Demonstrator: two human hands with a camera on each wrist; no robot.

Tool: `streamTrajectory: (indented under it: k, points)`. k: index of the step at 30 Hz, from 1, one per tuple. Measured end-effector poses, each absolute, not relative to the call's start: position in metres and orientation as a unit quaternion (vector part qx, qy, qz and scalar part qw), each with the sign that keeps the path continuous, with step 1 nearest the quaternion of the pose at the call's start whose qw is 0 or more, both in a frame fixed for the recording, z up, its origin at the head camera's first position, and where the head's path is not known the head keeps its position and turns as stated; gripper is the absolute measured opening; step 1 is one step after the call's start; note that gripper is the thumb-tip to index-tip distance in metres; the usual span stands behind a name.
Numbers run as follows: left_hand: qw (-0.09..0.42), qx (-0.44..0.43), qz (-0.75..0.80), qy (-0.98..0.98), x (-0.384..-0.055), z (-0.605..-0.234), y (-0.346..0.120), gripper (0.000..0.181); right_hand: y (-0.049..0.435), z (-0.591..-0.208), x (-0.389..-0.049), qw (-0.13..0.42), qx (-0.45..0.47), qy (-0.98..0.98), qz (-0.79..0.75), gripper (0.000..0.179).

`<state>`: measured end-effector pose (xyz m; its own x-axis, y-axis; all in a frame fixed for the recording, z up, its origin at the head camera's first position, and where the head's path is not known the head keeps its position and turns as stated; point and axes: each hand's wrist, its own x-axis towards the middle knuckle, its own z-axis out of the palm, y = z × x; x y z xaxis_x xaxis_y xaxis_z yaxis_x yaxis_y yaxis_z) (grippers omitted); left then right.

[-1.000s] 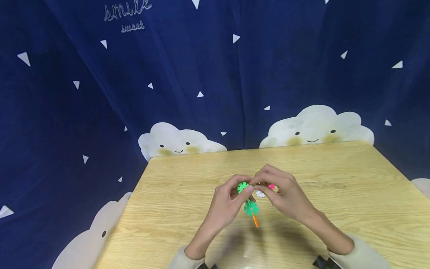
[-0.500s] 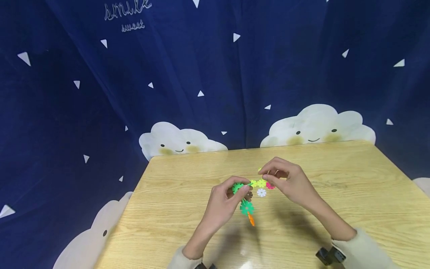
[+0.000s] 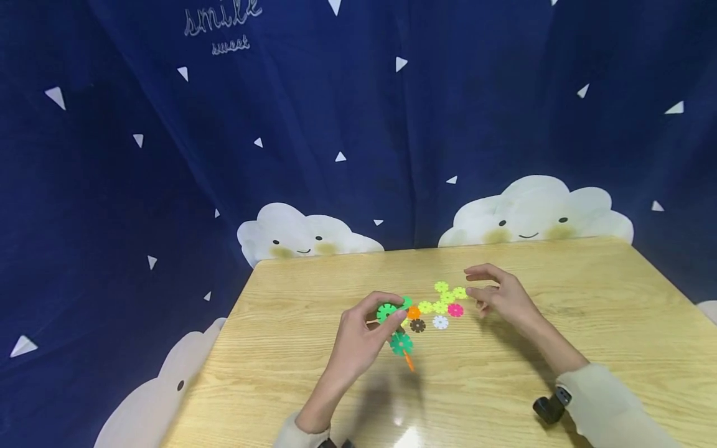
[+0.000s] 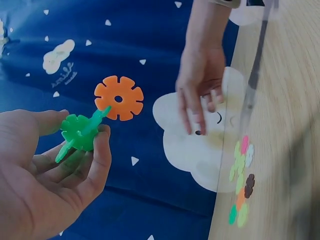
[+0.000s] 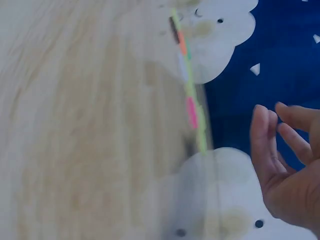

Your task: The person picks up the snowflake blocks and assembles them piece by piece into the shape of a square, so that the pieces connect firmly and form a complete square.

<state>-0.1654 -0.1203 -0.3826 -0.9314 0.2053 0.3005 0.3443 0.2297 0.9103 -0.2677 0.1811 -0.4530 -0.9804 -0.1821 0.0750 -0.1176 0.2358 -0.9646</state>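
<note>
My left hand holds several joined notched plastic discs above the table. Among them are a green disc, a lower green disc and an orange disc, which appears edge-on at the bottom in the head view. The left wrist view shows the green pieces among my fingers and thumb. To the right, my right hand hovers with loosely bent fingers and nothing between them. Its fingertips lie near a yellow disc at the right end of the loose discs.
On the wooden table lie several yellow discs, plus a pink disc, white disc, brown disc and orange loose disc. A dark blue curtain hangs behind the table's far edge.
My right hand has left the joined discs, passed over the yellow ones and moved right, its fingers spreading. My left hand, still holding the joined discs, has shifted slightly left.
</note>
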Motion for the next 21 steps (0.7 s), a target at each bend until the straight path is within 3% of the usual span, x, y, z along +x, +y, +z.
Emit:
streamTrajectory:
  k: [8, 15, 21]
  points:
    - [0.076, -0.167, -0.575, -0.797, -0.164, -0.380, -0.129, 0.019, 0.182, -0.479, -0.273, 0.122, -0.085, 0.766, -0.626, 0.059]
    - [0.088, -0.158, -0.554, -0.813, -0.166, -0.382, -0.135, 0.019, 0.176, -0.487, -0.274, 0.138, -0.086, 0.759, -0.630, 0.055]
    - [0.089, -0.156, -0.550, -0.815, -0.167, -0.382, -0.134, 0.019, 0.163, -0.493, -0.278, 0.110, -0.078, 0.790, -0.598, 0.045]
